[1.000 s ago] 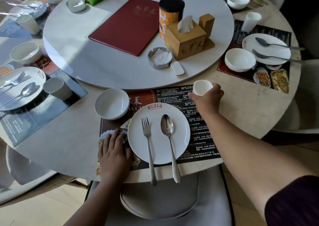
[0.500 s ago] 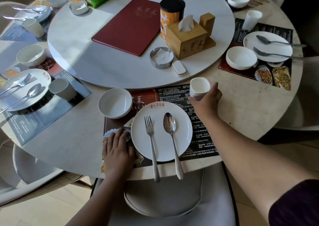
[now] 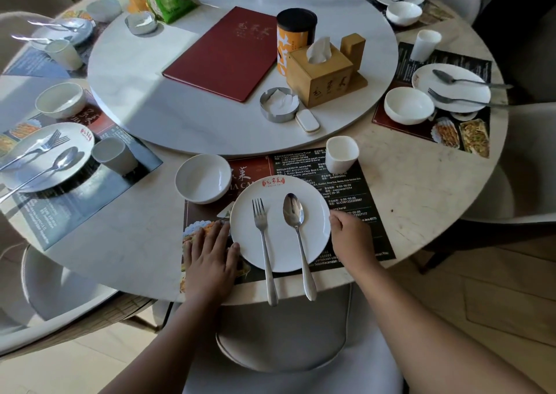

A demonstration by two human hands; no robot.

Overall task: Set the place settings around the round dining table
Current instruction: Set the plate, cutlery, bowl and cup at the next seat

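Bottom centre: chair (image 3: 285,348) tucked under table (image 3: 421,189) edge; fork (image 3: 261,234) and spoon (image 3: 296,222) handles overhang that edge. Bare marble to the right.
Left hand (image 3: 210,258) flat, fingers straight, on placemat (image 3: 346,189), thumb touching plate (image 3: 279,183) left rim.
Right hand (image 3: 352,237) curled, grasping plate's right rim.
Plate holds 1 fork, 1 spoon, side by side.
Bowl (image 3: 203,178) upper left of plate, cup (image 3: 341,159) upper right.
Beyond: turntable (image 3: 168,113) carrying menu (image 3: 222,53), tissue box (image 3: 322,74) with tissue up, ashtray (image 3: 278,104) holding white paper.

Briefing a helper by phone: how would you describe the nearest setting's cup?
Find the white turntable mid-table. Below its near edge lies a dark placemat holding a plate. The cup stands on the mat's far right corner, taller and narrower than the far-left bowl.
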